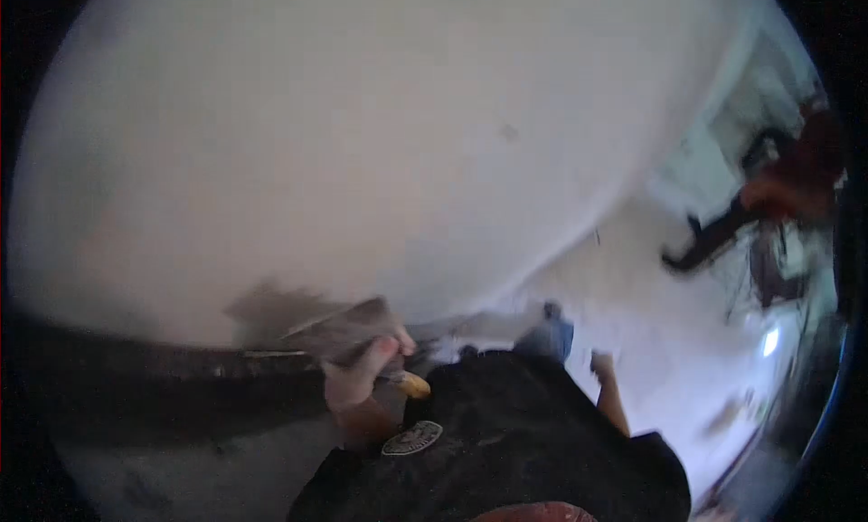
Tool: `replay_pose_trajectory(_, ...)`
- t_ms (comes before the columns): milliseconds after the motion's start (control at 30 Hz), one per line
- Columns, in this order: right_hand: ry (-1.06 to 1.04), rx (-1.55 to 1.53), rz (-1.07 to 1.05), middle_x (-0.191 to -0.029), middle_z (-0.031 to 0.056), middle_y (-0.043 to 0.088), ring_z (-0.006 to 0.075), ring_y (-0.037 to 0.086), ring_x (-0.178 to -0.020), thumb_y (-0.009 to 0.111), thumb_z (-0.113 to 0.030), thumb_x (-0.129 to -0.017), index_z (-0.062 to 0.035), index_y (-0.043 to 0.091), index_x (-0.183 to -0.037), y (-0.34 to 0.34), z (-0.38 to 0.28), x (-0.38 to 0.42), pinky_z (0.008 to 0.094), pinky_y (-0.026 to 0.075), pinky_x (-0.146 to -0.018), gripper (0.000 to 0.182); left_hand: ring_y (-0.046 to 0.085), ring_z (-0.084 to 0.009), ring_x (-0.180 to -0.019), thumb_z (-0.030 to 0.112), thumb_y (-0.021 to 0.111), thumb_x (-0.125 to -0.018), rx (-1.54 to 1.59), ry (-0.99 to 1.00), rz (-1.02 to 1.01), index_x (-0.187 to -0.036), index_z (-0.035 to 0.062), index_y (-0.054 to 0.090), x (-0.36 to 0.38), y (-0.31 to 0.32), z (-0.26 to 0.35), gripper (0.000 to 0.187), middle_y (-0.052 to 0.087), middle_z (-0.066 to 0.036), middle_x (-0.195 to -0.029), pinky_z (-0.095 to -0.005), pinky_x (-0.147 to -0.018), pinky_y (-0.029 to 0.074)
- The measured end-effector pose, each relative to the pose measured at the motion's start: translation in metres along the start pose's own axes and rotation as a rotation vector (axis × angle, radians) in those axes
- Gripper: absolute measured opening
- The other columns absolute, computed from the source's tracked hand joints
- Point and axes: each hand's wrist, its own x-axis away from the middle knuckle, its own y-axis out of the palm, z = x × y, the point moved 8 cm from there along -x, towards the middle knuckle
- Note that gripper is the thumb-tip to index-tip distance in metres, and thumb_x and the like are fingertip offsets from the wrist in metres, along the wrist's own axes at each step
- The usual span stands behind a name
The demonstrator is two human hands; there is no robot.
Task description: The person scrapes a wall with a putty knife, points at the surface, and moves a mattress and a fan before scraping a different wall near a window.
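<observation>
My left hand (366, 368) is wrapped round a flat, grey-brown, plate-like tool (339, 332), its thumb lying over the near face. A yellow handle-like piece (414, 384) sticks out just below that hand, against my dark shirt (506, 431). Behind the tool rises a large pale wall (362, 142), and a dark blurred shadow falls on it beside the plate's upper edge. On the other side of my body, my right hand (603, 364) hangs low over the pale floor, away from the wall, its fingers smeared by motion.
Over at the far right another person (787, 187) in dark red and dark clothing is seen sideways. Pale floor (624, 278) stretches between the wall and that person. Along the wall's foot at left runs a dark strip (163, 377).
</observation>
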Motion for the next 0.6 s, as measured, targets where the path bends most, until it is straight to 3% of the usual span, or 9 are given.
replay_pose_trajectory(67,-0.553,-0.052,-0.001,-0.057,0.0108,0.059,0.0221,0.056,-0.047,0.046,-0.031,-0.091,-0.0069,0.060,-0.074,-0.004,0.026,-0.136,0.0387,0.046,-0.049,0.032,0.057,-0.0146,-0.069,0.006,0.058,-0.086,0.026,-0.035,0.089,-0.085,-0.0016,0.062,-0.008,0.002,-0.011,0.009,0.061,-0.008,-0.074,-0.0292,-0.066,0.048)
replay_pose_trajectory(133,-0.286,-0.056,-0.205,-0.054,0.0076,0.054,0.0195,0.053,-0.045,0.047,-0.035,-0.093,-0.0073,0.058,-0.069,-0.011,0.012,-0.208,0.0383,0.045,-0.046,0.038,0.058,-0.0131,-0.070,0.009,0.059,-0.088,0.078,-0.075,0.156,-0.085,-0.0009,0.063,-0.007,0.014,-0.026,0.011,0.063,-0.008,-0.076,-0.0274,-0.063,0.046)
replay_pose_trajectory(200,-0.148,-0.063,-0.210,-0.052,0.0047,0.051,0.0153,0.046,-0.043,0.053,-0.041,-0.089,-0.0074,0.055,-0.063,-0.105,-0.133,-0.160,0.0332,0.038,-0.041,0.043,0.059,-0.0115,-0.073,0.014,0.058,-0.091,-0.032,-0.134,0.247,-0.087,0.0010,0.064,-0.021,0.037,-0.038,0.015,0.065,-0.006,-0.079,-0.0263,-0.063,0.047)
replay_pose_trajectory(267,-0.634,0.171,-0.272,-0.054,0.0038,0.051,0.0136,0.047,-0.045,0.056,-0.040,-0.089,-0.0070,0.058,-0.066,-0.134,-0.212,-0.184,0.0315,0.036,-0.042,0.040,0.060,-0.0118,-0.074,0.018,0.057,-0.092,0.060,-0.271,0.443,-0.088,0.0015,0.065,-0.028,0.061,-0.056,0.018,0.066,-0.005,-0.081,-0.0268,-0.065,0.049)
replay_pose_trajectory(333,-0.294,0.305,-0.364,-0.059,0.0026,0.054,0.0119,0.050,-0.050,0.059,-0.036,-0.088,-0.0061,0.059,-0.069,-0.152,-0.240,-0.213,0.0311,0.038,-0.044,0.036,0.061,-0.0111,-0.075,0.019,0.057,-0.093,-0.219,-0.072,0.463,-0.091,0.0020,0.065,-0.035,0.079,-0.058,0.019,0.066,-0.005,-0.083,-0.0270,-0.067,0.051)
replay_pose_trajectory(367,-0.358,0.333,-0.387,-0.059,0.0026,0.054,0.0119,0.050,-0.050,0.059,-0.036,-0.088,-0.0061,0.059,-0.069,-0.135,-0.192,-0.222,0.0311,0.038,-0.044,0.036,0.061,-0.0101,-0.076,0.020,0.058,-0.092,-0.038,0.016,0.561,-0.094,0.0036,0.066,0.026,0.102,-0.079,0.018,0.067,-0.004,-0.086,-0.0264,-0.066,0.051)
replay_pose_trajectory(400,-0.611,-0.328,-0.917,-0.068,0.0060,0.062,0.0139,0.055,-0.057,0.061,-0.032,-0.087,-0.0036,0.061,-0.070,-0.120,-0.190,-0.228,0.0316,0.044,-0.050,0.034,0.061,-0.0101,-0.076,0.020,0.058,-0.092,-0.045,0.023,0.625,-0.094,0.0036,0.066,0.037,0.104,-0.074,0.018,0.067,-0.004,-0.086,-0.0264,-0.066,0.051)
replay_pose_trajectory(467,-0.617,-0.185,-1.006,-0.068,0.0062,0.062,0.0142,0.055,-0.058,0.061,-0.032,-0.087,-0.0034,0.061,-0.071,-0.130,-0.173,-0.314,0.0316,0.044,-0.050,0.033,0.062,-0.0101,-0.077,0.023,0.060,-0.091,-0.066,-0.353,0.768,-0.096,0.0045,0.067,0.068,0.116,-0.094,0.020,0.067,-0.004,-0.087,-0.0256,-0.066,0.051)
replay_pose_trajectory(600,-0.669,0.114,-1.183,-0.070,0.0069,0.063,0.0153,0.056,-0.059,0.060,-0.032,-0.087,-0.0028,0.062,-0.074,-0.127,-0.234,-0.341,0.0319,0.045,-0.051,0.032,0.059,-0.0098,-0.070,0.027,0.063,-0.088,-0.036,-0.241,1.235,-0.094,0.0032,0.066,0.130,0.111,-0.137,0.024,0.066,-0.004,-0.081,-0.0244,-0.060,0.048)
